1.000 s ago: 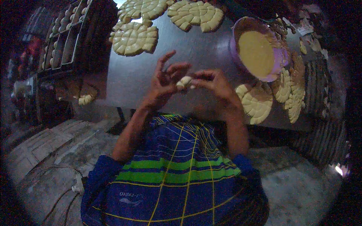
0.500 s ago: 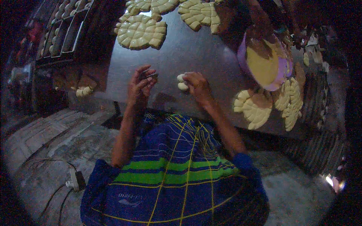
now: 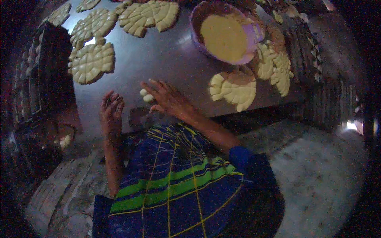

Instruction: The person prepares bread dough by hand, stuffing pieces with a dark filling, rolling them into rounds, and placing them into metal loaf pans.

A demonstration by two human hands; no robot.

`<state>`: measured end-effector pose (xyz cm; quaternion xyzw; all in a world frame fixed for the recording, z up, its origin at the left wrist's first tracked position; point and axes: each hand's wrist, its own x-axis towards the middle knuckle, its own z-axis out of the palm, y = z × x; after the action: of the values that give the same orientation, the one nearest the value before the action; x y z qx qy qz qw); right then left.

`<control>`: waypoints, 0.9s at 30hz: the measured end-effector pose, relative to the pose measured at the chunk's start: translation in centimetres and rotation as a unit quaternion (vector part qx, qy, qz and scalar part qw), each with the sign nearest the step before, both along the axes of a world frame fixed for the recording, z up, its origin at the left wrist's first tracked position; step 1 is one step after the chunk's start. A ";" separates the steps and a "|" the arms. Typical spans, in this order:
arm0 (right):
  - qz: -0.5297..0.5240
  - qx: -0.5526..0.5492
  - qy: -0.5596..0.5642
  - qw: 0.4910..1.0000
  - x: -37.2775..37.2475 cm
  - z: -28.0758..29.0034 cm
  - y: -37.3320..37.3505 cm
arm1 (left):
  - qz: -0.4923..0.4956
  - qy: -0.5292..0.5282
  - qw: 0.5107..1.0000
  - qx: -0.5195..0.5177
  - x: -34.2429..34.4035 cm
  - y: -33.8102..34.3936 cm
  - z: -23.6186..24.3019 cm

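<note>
Showing past the right hand (image 3: 170,100): two dough lumps (image 3: 146,95) by the table (image 3: 147,49)'s near edge, probably for easy reach. Right fingers spread, palm down; can't tell if touching. Left hand (image 3: 112,106) half-curled, nothing visible in it, likely out of the way.
</note>
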<state>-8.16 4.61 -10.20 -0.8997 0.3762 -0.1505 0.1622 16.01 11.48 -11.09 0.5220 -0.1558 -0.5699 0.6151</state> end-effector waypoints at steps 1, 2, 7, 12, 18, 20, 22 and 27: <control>-0.027 0.016 -0.035 0.999 -1.1 1.0 0.3 | -0.007 -0.007 1.000 0.007 -0.1 -0.2 0.4; -0.054 0.056 -0.103 0.992 -3.7 0.6 0.7 | -0.012 -0.014 1.000 0.013 -0.1 -0.2 0.6; -0.169 -0.030 0.056 0.983 -18.5 -0.4 4.9 | -0.047 -0.050 0.997 0.035 0.0 0.5 1.6; -0.159 -0.055 0.014 0.986 -21.1 -3.1 6.3 | -0.115 0.017 0.993 0.038 -2.0 -1.3 1.6; -0.194 -0.045 0.041 0.979 -19.5 -3.7 5.4 | -0.222 -0.048 0.974 -0.010 -5.5 -3.5 2.3; -0.198 0.094 0.058 0.974 -18.2 -1.7 5.1 | -0.216 -0.039 0.976 -0.007 -5.9 -3.7 3.1; -0.240 0.218 -0.041 0.945 -16.8 -0.9 5.8 | -0.222 -0.020 0.975 -0.002 -6.4 -3.8 3.6; -0.288 0.334 -0.425 0.790 -12.4 -1.2 6.9 | -0.269 -0.028 0.963 -0.016 -7.5 -3.0 2.9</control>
<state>-20.54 11.55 -11.36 -0.4844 0.5379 -0.4223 0.5456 8.51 8.52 -8.23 0.4669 -0.3165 -0.6970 0.4427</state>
